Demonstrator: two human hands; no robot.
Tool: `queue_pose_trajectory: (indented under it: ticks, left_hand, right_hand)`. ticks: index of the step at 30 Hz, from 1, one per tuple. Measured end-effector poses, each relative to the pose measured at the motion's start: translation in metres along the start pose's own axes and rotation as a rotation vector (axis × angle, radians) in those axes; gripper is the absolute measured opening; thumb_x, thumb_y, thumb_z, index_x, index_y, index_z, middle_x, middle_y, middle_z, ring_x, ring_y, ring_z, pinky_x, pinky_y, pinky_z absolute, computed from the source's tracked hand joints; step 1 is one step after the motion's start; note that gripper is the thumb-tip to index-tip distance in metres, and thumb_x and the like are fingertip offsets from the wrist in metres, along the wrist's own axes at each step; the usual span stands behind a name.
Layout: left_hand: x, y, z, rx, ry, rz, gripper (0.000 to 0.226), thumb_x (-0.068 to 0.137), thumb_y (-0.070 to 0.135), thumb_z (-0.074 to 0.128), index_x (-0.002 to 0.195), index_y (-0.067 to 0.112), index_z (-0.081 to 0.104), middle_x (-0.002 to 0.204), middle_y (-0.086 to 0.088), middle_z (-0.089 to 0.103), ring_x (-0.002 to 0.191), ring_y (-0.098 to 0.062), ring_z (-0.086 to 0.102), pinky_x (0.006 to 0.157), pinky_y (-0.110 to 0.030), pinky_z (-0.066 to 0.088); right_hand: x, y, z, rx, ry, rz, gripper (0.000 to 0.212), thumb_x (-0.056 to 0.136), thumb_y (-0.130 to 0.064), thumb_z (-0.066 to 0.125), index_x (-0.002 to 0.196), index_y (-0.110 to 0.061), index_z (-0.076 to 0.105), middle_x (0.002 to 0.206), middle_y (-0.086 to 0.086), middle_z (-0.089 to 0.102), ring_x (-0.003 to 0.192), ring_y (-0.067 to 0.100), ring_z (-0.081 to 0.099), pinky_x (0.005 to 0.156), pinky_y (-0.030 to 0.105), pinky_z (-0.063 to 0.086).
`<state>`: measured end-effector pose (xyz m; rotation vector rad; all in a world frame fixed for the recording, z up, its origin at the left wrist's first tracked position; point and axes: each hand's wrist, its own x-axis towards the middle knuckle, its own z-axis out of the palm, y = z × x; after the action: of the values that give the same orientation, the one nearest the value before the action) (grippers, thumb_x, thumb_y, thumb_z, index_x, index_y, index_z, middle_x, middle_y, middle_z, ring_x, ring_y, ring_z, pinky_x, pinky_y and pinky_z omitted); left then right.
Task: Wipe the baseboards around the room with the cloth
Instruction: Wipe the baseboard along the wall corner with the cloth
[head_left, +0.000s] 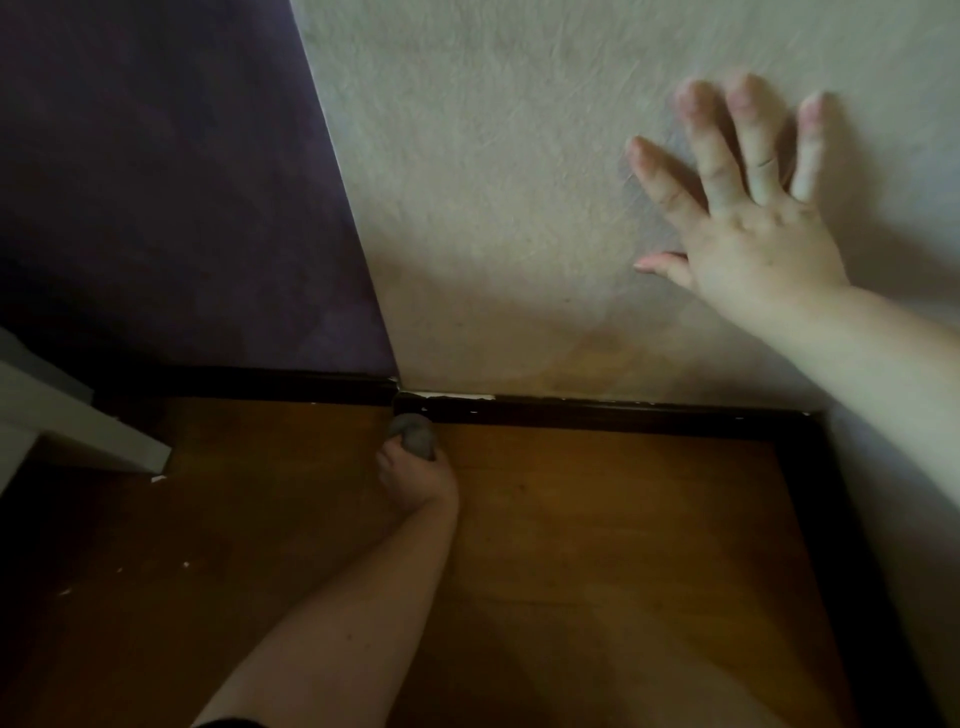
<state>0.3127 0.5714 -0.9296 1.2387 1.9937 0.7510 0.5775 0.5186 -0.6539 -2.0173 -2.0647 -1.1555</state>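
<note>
grey cloth (414, 435) gripped by left hand (415, 480) at dark baseboard (597, 413) corner; right hand (748, 228) flat on wall (493, 182).

Grey cloth (413, 435), bunched, pressed against dark baseboard (597, 415) at the far wall corner; baseboard top edge chipped.
</note>
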Motion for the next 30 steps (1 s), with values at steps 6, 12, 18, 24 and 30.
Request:
queue_pose_trajectory:
  ticks: [6,12,18,24,30]
  left_hand:
    - [0.014,0.001,0.007,-0.042,0.012,-0.059,0.045,0.079,0.010,0.076,0.118,-0.001,0.056,0.127,-0.024,0.054,0.118,-0.042,0.052,0.100,-0.042,0.037]
    - [0.000,0.009,0.025,-0.065,-0.016,-0.102,0.050,0.078,0.010,0.078,0.120,-0.001,0.053,0.131,-0.023,0.051,0.118,-0.043,0.052,0.099,-0.042,0.039]
    - [-0.038,0.022,0.053,-0.069,-0.136,-0.032,0.047,0.075,0.007,0.079,0.116,-0.001,0.056,0.125,-0.021,0.055,0.117,-0.039,0.054,0.097,-0.040,0.039]
    - [-0.083,0.042,0.085,-0.084,-0.303,0.016,0.046,0.075,0.010,0.081,0.115,0.004,0.058,0.122,-0.016,0.057,0.115,-0.034,0.056,0.096,-0.041,0.048]
    - [-0.088,0.050,0.086,-0.044,-0.323,0.032,0.040,0.079,0.012,0.078,0.113,0.005,0.057,0.124,-0.014,0.055,0.113,-0.035,0.057,0.095,-0.043,0.050]
  right_hand:
    - [0.001,0.002,0.000,0.016,-0.009,-0.001,0.101,0.085,-0.049,0.071,0.160,-0.026,0.008,0.164,0.020,0.012,0.146,0.050,0.017,0.108,0.069,0.003]
    - [0.002,0.003,0.000,0.047,-0.051,0.007,0.101,0.085,-0.046,0.071,0.160,-0.028,0.005,0.164,0.021,0.009,0.147,0.050,0.012,0.109,0.073,0.005]
    - [0.002,0.004,0.003,0.046,-0.028,0.001,0.101,0.085,-0.048,0.069,0.160,-0.028,0.005,0.165,0.019,0.009,0.147,0.047,0.011,0.110,0.067,0.002]
    - [0.002,0.007,0.008,0.016,-0.017,-0.026,0.101,0.084,-0.052,0.066,0.159,-0.031,0.002,0.163,0.007,0.002,0.147,0.041,0.008,0.110,0.060,-0.001]
    - [-0.005,0.014,-0.008,0.003,-0.041,-0.095,0.096,0.091,-0.049,0.061,0.160,-0.026,0.000,0.167,0.011,0.005,0.152,0.036,0.006,0.115,0.055,-0.006]
